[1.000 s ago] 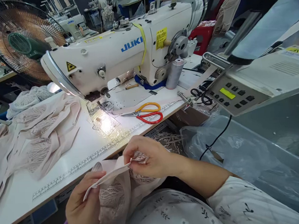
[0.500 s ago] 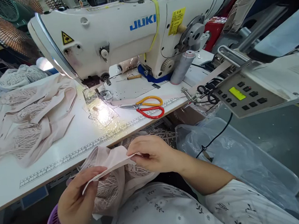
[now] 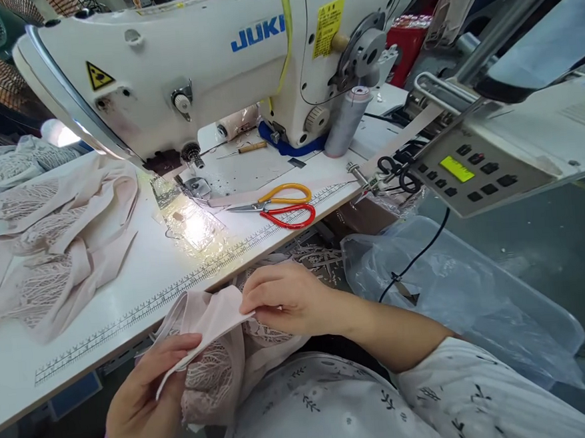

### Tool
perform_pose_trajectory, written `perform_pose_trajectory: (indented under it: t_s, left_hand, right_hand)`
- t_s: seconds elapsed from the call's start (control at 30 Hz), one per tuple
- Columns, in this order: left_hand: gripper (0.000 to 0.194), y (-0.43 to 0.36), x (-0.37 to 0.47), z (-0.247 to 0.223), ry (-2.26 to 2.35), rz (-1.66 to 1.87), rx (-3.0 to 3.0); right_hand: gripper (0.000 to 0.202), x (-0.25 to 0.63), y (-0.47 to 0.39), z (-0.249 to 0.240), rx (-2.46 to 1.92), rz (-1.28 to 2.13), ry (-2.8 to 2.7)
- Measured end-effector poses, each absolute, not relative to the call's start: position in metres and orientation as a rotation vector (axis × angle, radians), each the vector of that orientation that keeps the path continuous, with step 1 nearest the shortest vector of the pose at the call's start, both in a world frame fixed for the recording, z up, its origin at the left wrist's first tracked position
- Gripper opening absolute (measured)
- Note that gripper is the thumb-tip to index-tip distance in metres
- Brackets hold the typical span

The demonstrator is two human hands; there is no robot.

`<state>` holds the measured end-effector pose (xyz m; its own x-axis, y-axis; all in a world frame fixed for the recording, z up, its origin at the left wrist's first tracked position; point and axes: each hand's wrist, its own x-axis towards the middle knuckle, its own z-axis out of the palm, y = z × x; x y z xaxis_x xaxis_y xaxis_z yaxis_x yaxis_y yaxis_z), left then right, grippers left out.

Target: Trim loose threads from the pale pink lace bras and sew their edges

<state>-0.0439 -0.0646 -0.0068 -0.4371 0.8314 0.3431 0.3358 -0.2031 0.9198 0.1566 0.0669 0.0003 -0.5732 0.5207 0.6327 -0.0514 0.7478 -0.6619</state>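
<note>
1. Fabric has spread between the hands since a second ago: more of the pale panel (image 3: 219,314) shows, and its edge (image 3: 220,332) runs straighter.
2. Left hand (image 3: 144,396) pinches one end of that edge and right hand (image 3: 291,299) pinches the other, both closed on the lace garment (image 3: 213,374).
3. Its lace hangs below and between the hands, off the near side of the worktop (image 3: 136,270).
4. Judging by this, the edge is now under better control, apart from the sewing machine (image 3: 221,64) beyond the hands.
5. Scissors (image 3: 259,206) lie beyond the right hand; lace pieces (image 3: 50,269) lie beyond the left.
</note>
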Motion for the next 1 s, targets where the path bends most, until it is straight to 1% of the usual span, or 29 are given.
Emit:
perform_pose_trajectory:
  t_s: [0.23, 0.33, 0.53, 0.73, 1.0]
  left_hand:
    - [0.024, -0.071, -0.069, -0.012, 1.488, 1.486, 1.764]
    - [0.028, -0.072, -0.073, -0.012, 1.421, 1.416, 1.832]
    - [0.024, -0.070, -0.071, -0.016, 1.433, 1.480, 1.720]
    - [0.024, -0.070, -0.080, -0.026, 1.406, 1.481, 1.625]
    - [0.026, -0.065, -0.079, -0.033, 1.345, 1.492, 1.516]
  right_hand:
    - [0.012, 0.166, 0.060, -0.005, -0.307, 0.738, -2.078]
    - [0.011, 0.168, 0.056, -0.010, -0.298, 0.760, -2.080]
    - [0.016, 0.162, 0.048, -0.019, -0.299, 0.815, -2.014]
    - [0.018, 0.159, 0.045, -0.017, -0.464, 0.899, -2.012]
    - [0.016, 0.155, 0.048, -0.018, -0.355, 0.944, -2.005]
